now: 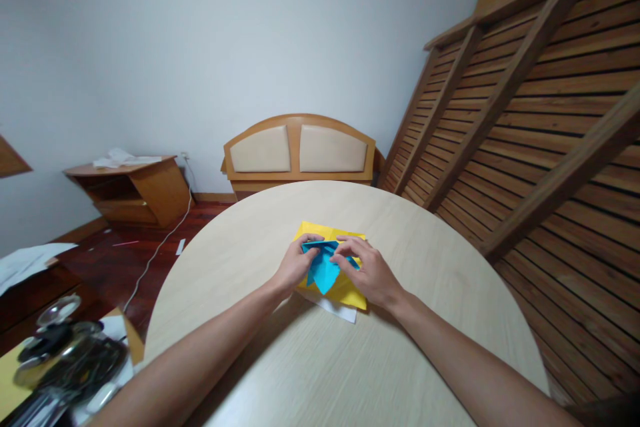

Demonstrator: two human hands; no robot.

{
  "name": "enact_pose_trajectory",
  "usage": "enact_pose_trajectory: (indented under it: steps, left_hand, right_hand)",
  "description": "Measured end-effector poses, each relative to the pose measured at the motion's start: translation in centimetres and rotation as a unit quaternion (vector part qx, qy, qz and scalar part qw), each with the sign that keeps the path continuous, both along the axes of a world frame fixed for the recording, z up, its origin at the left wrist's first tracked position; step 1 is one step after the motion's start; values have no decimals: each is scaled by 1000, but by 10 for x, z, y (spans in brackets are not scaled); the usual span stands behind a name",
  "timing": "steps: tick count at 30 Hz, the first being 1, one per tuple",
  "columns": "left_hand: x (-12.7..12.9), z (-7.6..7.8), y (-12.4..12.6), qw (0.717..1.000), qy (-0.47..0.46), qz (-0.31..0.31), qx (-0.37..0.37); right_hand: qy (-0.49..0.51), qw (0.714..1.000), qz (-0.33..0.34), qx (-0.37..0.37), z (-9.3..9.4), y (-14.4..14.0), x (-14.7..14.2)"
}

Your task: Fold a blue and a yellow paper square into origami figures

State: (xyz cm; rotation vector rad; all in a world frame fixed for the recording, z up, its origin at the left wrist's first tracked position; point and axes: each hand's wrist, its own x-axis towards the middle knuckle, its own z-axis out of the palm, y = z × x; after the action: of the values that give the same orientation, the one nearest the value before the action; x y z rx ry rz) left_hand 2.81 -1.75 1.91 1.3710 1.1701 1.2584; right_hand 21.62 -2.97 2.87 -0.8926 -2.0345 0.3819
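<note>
A folded piece of blue paper (324, 273) with pointed flaps is held over a yellow paper sheet (353, 295) on the round table. My left hand (296, 263) pinches its left upper edge between thumb and fingers. At the right side of the blue paper, my right hand (369, 268) has its thumb and fingers curled close together against the fold; exactly what the fingertips grip is too small to see. A white sheet (340, 309) sticks out from beneath the yellow one, toward me.
The pale round table (240, 240) fills the middle. A wooden slatted frame (525, 113) leans along the right. Behind stands a headboard (299, 147); a low wooden cabinet (160, 193) is at left. Cluttered items (75, 353) lie at lower left, beside the table.
</note>
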Motion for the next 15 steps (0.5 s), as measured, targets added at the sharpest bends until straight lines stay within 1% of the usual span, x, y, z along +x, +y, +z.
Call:
enact_pose_trajectory:
  steps: [2,5,8,15]
  left_hand:
    - [0,-1,1,1000,23,8,10]
    - [0,-2,2,999,36,10,33]
    - [0,-3,3,998,32,4,51]
    - [0,-2,3,997,49,-14,61]
  right_hand:
    - [1,1000,-24,18,-1,4,2]
    - [-28,999,-28,36,-1,6,4]
    - [-39,998,-32,37,1,6,6]
    - [-35,998,-41,43,2,8,8]
